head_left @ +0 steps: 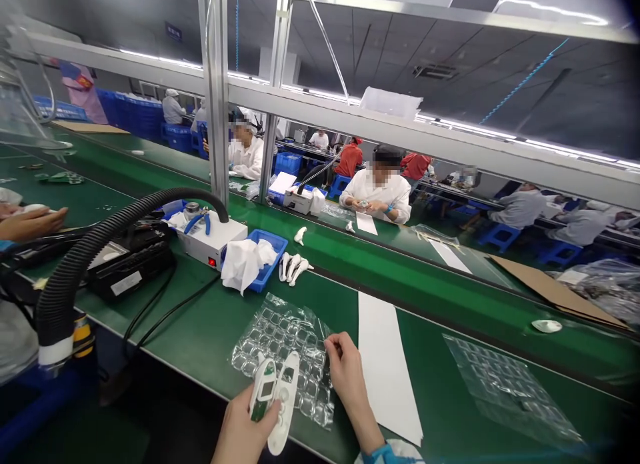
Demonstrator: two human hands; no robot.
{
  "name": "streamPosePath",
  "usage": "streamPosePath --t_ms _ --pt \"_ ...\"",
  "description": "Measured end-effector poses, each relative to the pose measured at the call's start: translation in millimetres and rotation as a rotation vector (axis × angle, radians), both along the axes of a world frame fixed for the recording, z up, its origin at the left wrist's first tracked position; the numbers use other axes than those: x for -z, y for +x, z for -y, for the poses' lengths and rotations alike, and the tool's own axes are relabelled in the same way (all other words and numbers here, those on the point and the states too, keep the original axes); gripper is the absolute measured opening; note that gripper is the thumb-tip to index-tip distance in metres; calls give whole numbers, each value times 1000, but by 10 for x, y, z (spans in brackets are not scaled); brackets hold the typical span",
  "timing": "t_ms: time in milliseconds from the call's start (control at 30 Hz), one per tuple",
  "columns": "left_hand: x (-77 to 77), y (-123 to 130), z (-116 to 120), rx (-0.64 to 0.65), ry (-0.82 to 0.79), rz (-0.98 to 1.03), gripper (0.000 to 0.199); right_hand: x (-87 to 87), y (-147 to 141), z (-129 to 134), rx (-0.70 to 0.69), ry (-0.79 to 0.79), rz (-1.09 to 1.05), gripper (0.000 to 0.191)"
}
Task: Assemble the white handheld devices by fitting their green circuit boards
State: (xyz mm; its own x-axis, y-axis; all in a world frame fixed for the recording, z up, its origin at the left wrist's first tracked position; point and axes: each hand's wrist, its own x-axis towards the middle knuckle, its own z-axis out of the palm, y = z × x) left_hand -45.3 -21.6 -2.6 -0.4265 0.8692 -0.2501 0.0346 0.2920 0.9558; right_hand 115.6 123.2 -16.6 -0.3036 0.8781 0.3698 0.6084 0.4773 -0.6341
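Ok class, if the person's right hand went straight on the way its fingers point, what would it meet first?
Likely the clear plastic blister tray, right at the fingertips of the right hand; depth is unclear.

Left hand point(245, 431) around two white casing halves point(286, 401) over bubble wrap point(305, 357)

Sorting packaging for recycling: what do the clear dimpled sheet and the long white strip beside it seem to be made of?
The clear dimpled sheet looks like thin transparent plastic film, glossy, with crinkled edges and moulded pockets. The long white strip looks like matte paper or card, flat and shineless, though the look can't rule out thin foam.
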Motion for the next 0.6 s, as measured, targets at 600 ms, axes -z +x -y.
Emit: streamPosePath --t_ms 600 --pt "-474 -188 -356 160 34 -78 34 9 53 -24 -55 -50 148 20"
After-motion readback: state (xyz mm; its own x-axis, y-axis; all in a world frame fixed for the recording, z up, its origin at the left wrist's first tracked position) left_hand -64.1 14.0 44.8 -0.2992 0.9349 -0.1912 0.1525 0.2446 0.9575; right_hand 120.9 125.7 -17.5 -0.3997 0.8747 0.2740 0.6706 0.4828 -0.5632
